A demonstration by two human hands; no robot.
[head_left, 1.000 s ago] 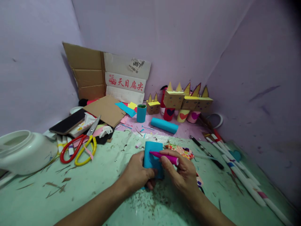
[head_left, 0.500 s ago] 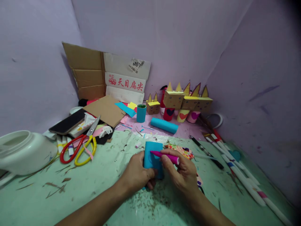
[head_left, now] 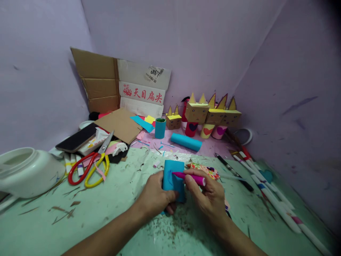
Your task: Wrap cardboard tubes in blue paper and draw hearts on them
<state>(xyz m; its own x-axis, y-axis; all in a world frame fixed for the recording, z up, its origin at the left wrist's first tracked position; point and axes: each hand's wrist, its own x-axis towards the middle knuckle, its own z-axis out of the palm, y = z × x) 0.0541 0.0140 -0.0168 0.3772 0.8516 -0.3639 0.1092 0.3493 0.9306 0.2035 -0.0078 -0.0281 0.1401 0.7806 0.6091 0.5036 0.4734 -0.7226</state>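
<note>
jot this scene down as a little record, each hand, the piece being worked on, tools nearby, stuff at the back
left hand: grips the blue piece from its left side
right hand: holds a magenta marker, tip at the blue piece's face
piece marks: a dark curved line
tool at left: scissors with one red and one yellow handle
behind the hands: a blue roll on its side, a blue tube upright
back right: box-headed cardboard figures with pointed ears

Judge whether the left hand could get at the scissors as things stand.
Probably yes, but the left hand would likely have to release the blue piece first; nothing bulky stands between it and the handles of the scissors.
</note>
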